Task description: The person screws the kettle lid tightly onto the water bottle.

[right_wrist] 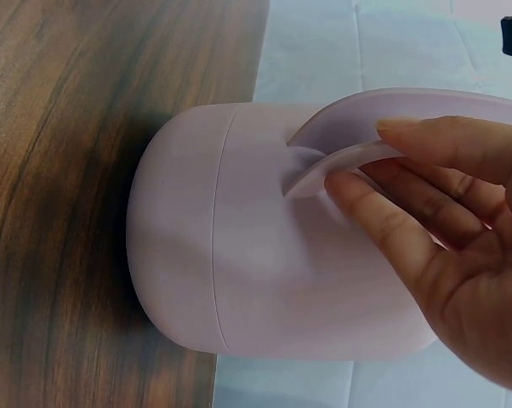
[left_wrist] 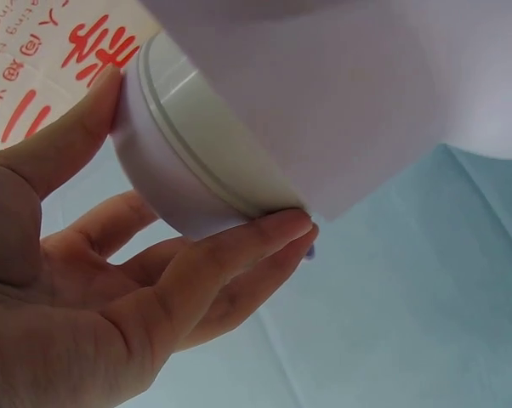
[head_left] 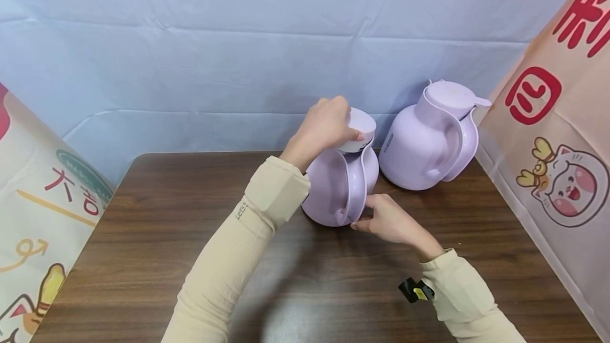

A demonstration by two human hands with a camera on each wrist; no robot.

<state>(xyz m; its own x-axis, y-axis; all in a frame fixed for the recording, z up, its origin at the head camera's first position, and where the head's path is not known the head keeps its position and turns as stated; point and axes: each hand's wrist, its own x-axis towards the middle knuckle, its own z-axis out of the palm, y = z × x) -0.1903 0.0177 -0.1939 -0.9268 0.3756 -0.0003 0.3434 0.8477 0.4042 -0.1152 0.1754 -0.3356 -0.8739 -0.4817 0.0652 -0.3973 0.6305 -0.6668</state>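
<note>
A pale purple vacuum jug [head_left: 324, 181] stands on the wooden table near the middle. Its lid [head_left: 362, 122] is held at the rim by my left hand [head_left: 321, 125], with thumb and fingers spread round it. In the left wrist view, a whitish band [left_wrist: 213, 140] shows between the lid's purple top and the jug's neck. Low on the jug's looped handle [head_left: 356, 192], my right hand [head_left: 392, 220] pinches the strip. The right wrist view shows thumb and forefinger on either side of that handle strip [right_wrist: 341, 164].
A second pale purple jug [head_left: 410, 147], lid on, stands just right of the first. Behind the table [head_left: 167, 216] hangs a light blue cloth [head_left: 200, 68]. Printed panels flank it, one at the left [head_left: 43, 216] and one at the right [head_left: 505, 184].
</note>
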